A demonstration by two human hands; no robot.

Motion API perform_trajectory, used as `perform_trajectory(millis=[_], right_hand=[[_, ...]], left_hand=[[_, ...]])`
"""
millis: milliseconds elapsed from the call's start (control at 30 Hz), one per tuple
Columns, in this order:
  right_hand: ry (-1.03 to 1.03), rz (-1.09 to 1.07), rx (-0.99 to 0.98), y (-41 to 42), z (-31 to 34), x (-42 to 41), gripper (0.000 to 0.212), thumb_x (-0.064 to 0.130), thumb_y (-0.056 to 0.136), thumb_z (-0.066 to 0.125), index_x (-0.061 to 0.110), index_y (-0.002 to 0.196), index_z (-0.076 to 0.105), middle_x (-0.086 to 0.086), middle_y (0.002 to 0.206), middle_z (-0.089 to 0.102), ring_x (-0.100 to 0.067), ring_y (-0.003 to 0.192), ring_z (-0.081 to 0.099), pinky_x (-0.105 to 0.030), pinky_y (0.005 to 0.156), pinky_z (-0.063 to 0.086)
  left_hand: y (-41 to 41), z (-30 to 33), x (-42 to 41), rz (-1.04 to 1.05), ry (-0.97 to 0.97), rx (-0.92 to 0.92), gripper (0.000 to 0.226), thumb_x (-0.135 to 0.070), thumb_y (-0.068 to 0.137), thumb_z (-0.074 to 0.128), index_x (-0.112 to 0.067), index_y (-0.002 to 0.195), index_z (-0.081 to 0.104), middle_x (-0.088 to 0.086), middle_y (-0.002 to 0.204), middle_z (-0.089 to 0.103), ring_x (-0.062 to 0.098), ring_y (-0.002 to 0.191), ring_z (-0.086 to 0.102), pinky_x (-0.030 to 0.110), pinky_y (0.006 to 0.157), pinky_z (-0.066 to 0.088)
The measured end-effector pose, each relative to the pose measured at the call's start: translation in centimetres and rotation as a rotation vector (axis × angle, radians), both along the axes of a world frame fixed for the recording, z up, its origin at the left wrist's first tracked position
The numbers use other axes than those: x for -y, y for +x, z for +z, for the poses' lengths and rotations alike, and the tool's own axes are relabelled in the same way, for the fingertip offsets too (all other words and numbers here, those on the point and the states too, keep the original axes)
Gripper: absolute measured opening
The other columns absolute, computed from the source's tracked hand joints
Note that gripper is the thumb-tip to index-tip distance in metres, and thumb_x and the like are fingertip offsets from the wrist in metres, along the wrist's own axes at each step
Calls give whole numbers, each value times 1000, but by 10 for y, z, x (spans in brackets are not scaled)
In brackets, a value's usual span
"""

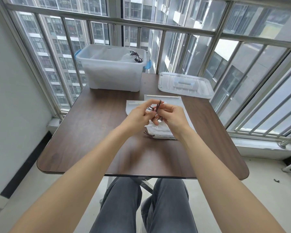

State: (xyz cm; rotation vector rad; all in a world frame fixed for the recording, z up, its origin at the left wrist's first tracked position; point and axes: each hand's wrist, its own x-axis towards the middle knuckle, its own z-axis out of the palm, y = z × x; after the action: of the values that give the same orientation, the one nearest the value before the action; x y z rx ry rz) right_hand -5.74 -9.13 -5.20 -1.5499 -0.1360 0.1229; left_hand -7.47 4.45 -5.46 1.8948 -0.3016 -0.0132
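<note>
**Both hands on the cord**

The left hand (138, 115) and right hand (172, 117) each pinch a dark brown cord (158, 105), held above the middle of the bench (91, 132). A white pouch (160, 132) lies directly below the hands, on top of flat white bags (163, 98). An open plastic bin (112, 73) stands at the far left corner. Its lid (185, 84) lies flat at the far right corner.

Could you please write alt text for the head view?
The left hand and right hand pinch a dark brown cord above a white pouch on a brown table. Behind are an open translucent bin and, beside it, its lid.
</note>
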Motion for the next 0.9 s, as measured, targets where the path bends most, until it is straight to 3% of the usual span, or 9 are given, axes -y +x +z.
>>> perform_trajectory(millis=[100,233,300,367,467,600,667,767,900], right_hand=[[114,102,-47,-3,2,3,18,-4,87,52,-1,76,66,-12,62,56,-17,52,51,-24,62,44],[-50,29,-6,-3,0,2,15,9,80,70,-4,71,66,-7,54,59,-18,53,48,-25,63,42],[-40,-32,-29,-2,-2,1,16,8,82,67,-5,73,67,-8,53,59,-17,53,48,-25,63,42],[44,-48,-79,-2,-1,1,16,7,85,63,-3,73,66,-5,52,59,-13,49,50,-19,58,45],[171,-1,-110,-2,3,4,14,7,88,60,-2,79,66,-5,61,63,-10,51,54,-16,56,46],[213,63,-104,-2,6,11,13,7,89,57,2,83,67,-2,67,67,-9,58,58,-16,67,50],[158,108,-70,-3,9,14,11,6,88,58,2,83,68,0,66,68,-8,62,59,-17,75,50],[-47,164,47,-4,16,16,5,2,82,65,2,81,69,2,67,70,-9,70,63,-19,80,50],[-348,99,232,-3,25,13,10,-3,73,72,7,71,70,11,59,68,2,60,63,-13,66,47]], left_hand=[[2,0,-3,23,123,26,32,-7,95,46,-36,110,52,-3,63,66,2,58,57,13,55,37],[-5,1,2,24,228,64,22,-9,94,44,-28,103,38,-4,65,68,5,57,56,12,50,37],[-5,-1,2,69,192,52,24,-11,93,49,-22,102,30,-7,62,68,12,60,57,16,53,38],[-2,-2,-1,98,135,16,24,-16,93,53,-19,98,29,-9,63,69,6,57,52,19,55,37],[-2,-2,-7,84,9,-53,19,-17,94,55,-21,95,36,-4,73,71,-3,52,49,22,59,35],[-1,0,-13,79,-111,-113,14,-11,93,57,-9,105,50,-2,75,71,0,54,52,21,52,33],[1,1,-14,96,-123,-107,10,-8,92,57,-8,102,59,-7,71,71,5,62,56,20,49,32],[3,2,-15,162,-122,-58,8,-4,90,59,-6,94,65,-3,71,67,-6,51,54,14,45,33],[9,1,-16,216,-43,12,10,-6,87,62,-14,87,69,-1,77,69,-7,55,55,8,52,37]])
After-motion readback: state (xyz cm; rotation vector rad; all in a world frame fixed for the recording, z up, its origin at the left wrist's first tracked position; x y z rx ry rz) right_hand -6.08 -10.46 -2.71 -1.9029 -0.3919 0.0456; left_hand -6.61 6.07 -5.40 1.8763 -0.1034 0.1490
